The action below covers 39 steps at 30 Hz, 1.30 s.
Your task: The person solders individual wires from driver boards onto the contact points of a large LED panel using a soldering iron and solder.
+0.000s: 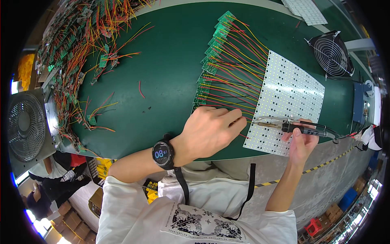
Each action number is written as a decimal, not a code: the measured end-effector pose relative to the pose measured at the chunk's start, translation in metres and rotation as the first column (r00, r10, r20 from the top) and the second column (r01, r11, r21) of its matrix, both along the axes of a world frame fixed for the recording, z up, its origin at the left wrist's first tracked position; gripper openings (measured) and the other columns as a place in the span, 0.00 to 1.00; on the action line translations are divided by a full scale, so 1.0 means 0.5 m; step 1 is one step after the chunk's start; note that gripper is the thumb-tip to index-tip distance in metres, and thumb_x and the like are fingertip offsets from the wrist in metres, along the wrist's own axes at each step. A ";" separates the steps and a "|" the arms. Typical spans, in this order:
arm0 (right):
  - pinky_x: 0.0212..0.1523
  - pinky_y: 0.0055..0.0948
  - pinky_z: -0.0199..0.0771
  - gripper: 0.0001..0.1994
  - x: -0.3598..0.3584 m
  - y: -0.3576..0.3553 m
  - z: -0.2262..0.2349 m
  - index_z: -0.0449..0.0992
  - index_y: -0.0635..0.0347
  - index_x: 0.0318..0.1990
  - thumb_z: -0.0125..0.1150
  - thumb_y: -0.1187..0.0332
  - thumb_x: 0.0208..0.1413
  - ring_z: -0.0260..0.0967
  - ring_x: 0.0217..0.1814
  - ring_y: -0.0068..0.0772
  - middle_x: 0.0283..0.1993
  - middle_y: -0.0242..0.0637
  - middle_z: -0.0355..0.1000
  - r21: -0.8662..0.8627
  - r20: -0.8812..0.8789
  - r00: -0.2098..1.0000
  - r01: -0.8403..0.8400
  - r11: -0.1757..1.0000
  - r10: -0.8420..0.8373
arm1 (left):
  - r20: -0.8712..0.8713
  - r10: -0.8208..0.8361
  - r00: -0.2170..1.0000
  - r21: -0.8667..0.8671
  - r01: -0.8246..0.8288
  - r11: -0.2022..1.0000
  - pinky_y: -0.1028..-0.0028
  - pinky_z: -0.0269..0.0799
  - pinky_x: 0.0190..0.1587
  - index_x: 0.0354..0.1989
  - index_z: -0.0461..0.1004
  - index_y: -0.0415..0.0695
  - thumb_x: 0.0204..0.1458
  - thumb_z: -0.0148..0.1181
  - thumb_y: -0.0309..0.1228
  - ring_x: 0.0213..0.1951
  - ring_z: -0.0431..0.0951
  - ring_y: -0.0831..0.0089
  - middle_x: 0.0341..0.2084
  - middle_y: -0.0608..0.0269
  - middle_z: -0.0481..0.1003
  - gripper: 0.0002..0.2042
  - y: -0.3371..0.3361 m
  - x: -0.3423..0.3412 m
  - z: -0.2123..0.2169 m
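My right hand (300, 144) grips a soldering iron (287, 127) by its black handle. A thin metal tube runs along the iron, and both tips sit over the left edge of a white LED panel (290, 91). My left hand (213, 132), with a black watch on its wrist, is closed with thumb and forefinger pinched at that edge, on a thin wire mostly hidden by the fingers. Red, yellow and black wires (239, 83) link the panel to an overlapping row of small green circuit boards (215, 49). My left hand covers the row's near end.
A heap of wired circuit boards (69, 57) fills the far left of the green table (162, 77). A square black fan (331, 55) and a blue box (358, 101) stand at the right. More white panels (306, 11) lie at the far right; a grey fan (26, 122) stands left.
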State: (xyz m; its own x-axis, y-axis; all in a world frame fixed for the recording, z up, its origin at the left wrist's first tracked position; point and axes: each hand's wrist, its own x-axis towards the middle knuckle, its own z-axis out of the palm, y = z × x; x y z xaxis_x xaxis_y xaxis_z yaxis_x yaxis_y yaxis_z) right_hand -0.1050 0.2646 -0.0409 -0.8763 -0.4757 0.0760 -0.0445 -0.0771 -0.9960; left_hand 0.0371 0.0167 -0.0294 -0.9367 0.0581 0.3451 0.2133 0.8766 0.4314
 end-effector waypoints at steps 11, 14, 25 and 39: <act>0.20 0.29 0.76 0.13 -0.002 -0.003 -0.001 0.72 0.73 0.43 0.66 0.75 0.52 0.73 0.22 0.35 0.38 0.45 0.73 -0.048 0.029 0.999 0.021 0.999 -0.019 | -0.011 0.006 1.000 0.003 -0.006 1.000 0.72 0.69 0.21 0.32 0.76 0.43 0.43 0.65 0.26 0.20 0.73 0.74 0.25 0.69 0.70 0.07 0.002 0.000 -0.001; 0.19 0.29 0.76 0.13 -0.008 0.002 -0.004 0.72 0.73 0.42 0.66 0.74 0.53 0.72 0.21 0.34 0.37 0.43 0.72 -0.082 0.018 1.000 0.012 0.997 -0.010 | -0.021 0.005 1.000 0.006 -0.005 1.000 0.72 0.69 0.21 0.32 0.76 0.43 0.43 0.65 0.26 0.20 0.73 0.74 0.25 0.69 0.70 0.08 0.000 -0.001 -0.005; 0.18 0.29 0.72 0.12 -0.008 0.002 -0.004 0.71 0.75 0.44 0.62 0.76 0.54 0.70 0.20 0.33 0.36 0.45 0.72 -0.121 0.049 0.997 0.066 0.990 -0.061 | 0.019 -0.028 0.999 0.010 0.028 1.000 0.71 0.69 0.21 0.36 0.74 0.43 0.45 0.66 0.30 0.21 0.74 0.74 0.24 0.68 0.68 0.10 -0.004 -0.007 0.009; 0.18 0.27 0.71 0.13 -0.012 0.005 -0.008 0.71 0.74 0.45 0.62 0.76 0.54 0.70 0.19 0.33 0.37 0.46 0.74 -0.160 0.080 0.995 0.063 0.985 -0.050 | -0.094 -0.136 0.986 -0.019 0.135 0.991 0.71 0.73 0.33 0.32 0.76 0.45 0.45 0.63 0.32 0.39 0.76 0.69 0.33 0.66 0.74 0.07 -0.016 -0.016 0.048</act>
State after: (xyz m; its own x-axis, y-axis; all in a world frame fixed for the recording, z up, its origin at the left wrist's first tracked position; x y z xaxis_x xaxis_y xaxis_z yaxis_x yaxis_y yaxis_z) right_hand -0.1109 0.2671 -0.0447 -0.9077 -0.4119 0.0806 0.0217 -0.2378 -0.9711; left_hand 0.0292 0.0086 -0.0053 -0.8828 0.1873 0.4308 0.3702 0.8420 0.3924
